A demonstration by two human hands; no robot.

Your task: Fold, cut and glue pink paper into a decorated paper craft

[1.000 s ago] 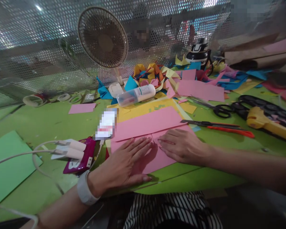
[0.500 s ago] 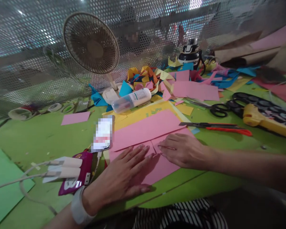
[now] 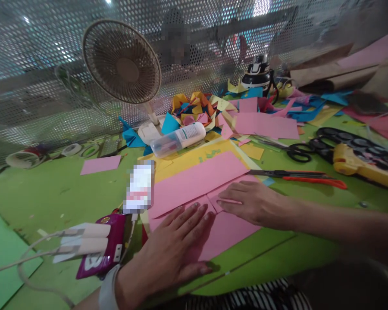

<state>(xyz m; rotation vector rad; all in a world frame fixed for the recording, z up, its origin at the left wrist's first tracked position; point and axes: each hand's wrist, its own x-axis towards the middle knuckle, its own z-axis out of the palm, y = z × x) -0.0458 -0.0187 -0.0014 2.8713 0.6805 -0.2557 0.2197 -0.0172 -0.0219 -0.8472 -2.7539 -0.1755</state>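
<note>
A folded sheet of pink paper lies in front of me on yellow sheets, its upper flap turned down along a long crease. My left hand rests flat on its lower part, fingers spread and palm down. My right hand lies on the paper's right side, fingertips touching it near a short slanted fold between the hands. Its fingers are slightly bent and lie on the paper rather than gripping it. A cutter with an orange handle lies just beyond my right hand, its tip by the paper's corner.
Left of the paper are a phone and a purple pouch with white chargers. Behind lie a plastic bottle, paper scraps and a fan. Black scissors and a yellow-handled tool sit right.
My right hand has slid slightly right along the paper. My left hand stays flat, a little lower in the picture. The whole view has tilted slightly.
</note>
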